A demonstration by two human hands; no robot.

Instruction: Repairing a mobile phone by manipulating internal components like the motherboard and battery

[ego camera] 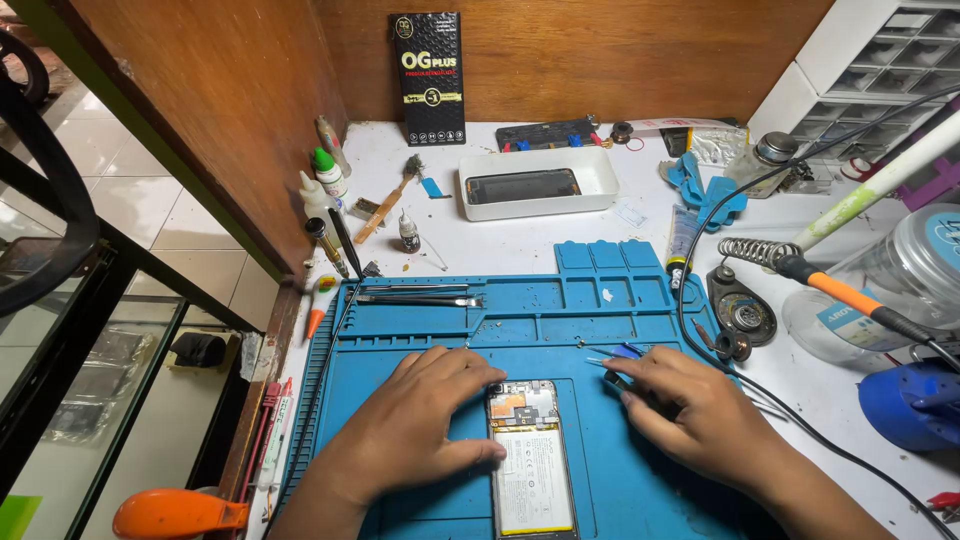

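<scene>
While your left hand [415, 425] lies flat and open against the phone [530, 460], your right hand [690, 410] pinches tweezers [605, 365]; the phone's length runs away from you, circuit board farthest.

A single head-worn camera looks steeply down and forward from just above the fingers [470, 375], close over the blue mat [560, 310]. Beyond the fingertips it faces a wooden back wall [600, 50]; left of them, tiled floor [130, 200] shows.
</scene>
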